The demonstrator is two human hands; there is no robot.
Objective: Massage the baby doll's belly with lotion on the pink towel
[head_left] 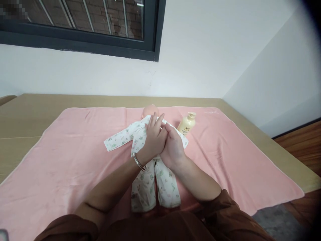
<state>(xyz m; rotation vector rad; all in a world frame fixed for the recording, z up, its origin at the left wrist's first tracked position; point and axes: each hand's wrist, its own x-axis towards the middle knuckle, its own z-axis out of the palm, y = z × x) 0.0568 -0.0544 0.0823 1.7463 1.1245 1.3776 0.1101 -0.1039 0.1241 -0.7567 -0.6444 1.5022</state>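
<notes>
Over a doll lying on its back, my left hand (155,133) and my right hand (173,147) press against each other, palm to palm. The left fingers are stretched out and somewhat spread; a silver bangle (138,163) circles that wrist. On the right hand, the thumb is extended, while its other fingers are mostly hidden behind the left. No object shows between them. The doll wears a white printed top (137,130) and matching trousers (143,190); its round pink head (150,110) is partly covered by my fingertips. A pale yellow pump bottle (187,124) leans beside the right sleeve.
Under the doll, a pink cloth (223,160) with some wrinkles covers much of the light wooden table (50,103). Behind it rises a white wall (190,73) with a dark-framed, barred window (140,50). A grey object (3,235) is cut off at the lower left corner.
</notes>
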